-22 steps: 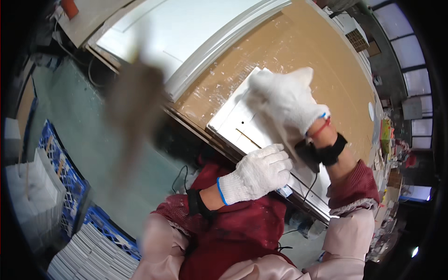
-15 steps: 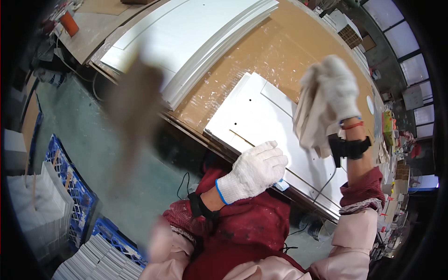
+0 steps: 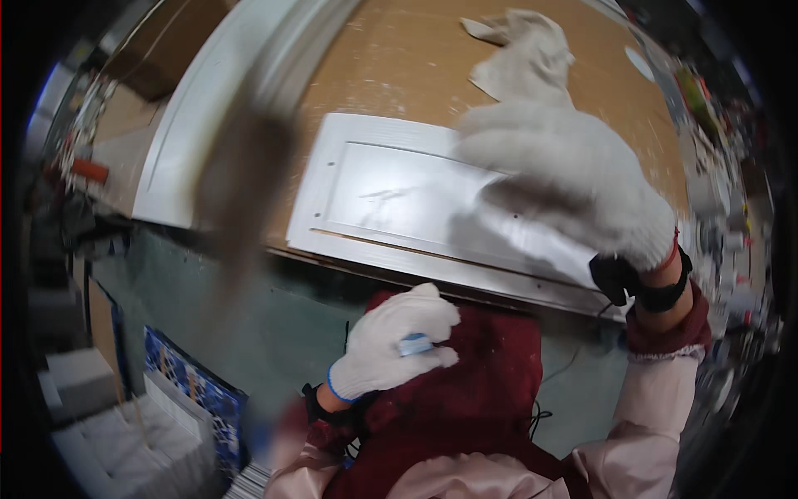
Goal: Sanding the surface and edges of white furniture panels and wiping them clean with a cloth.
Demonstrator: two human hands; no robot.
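In front of me a white panel [image 3: 391,187] with a recessed middle and small dark holes lies along the table's near edge; faint dark marks show on its face. My right hand [image 3: 573,179], in a white knit glove, hovers over the panel's right part, fingers stretched leftward and smeared by motion, and no held thing shows. Beyond it a crumpled beige cloth [image 3: 528,62] rests on the table. Before my dark red apron, my gloved left hand [image 3: 386,345] is closed around a small light-blue piece [image 3: 415,344], whose kind I cannot make out.
The brown-topped table [image 3: 391,71] bears large white panels [image 3: 179,158] at the left. A cardboard box [image 3: 166,46] and an orange cylinder [image 3: 90,170] are farther left. A blue crate [image 3: 208,399] and stacked white pieces [image 3: 158,449] stand lower left. A brown blur covers part of the view.
The beige cloth has left my right hand and lies farther back on the table. My left hand has come off the panel toward my body. The view has turned; the panel now shows a recessed face.
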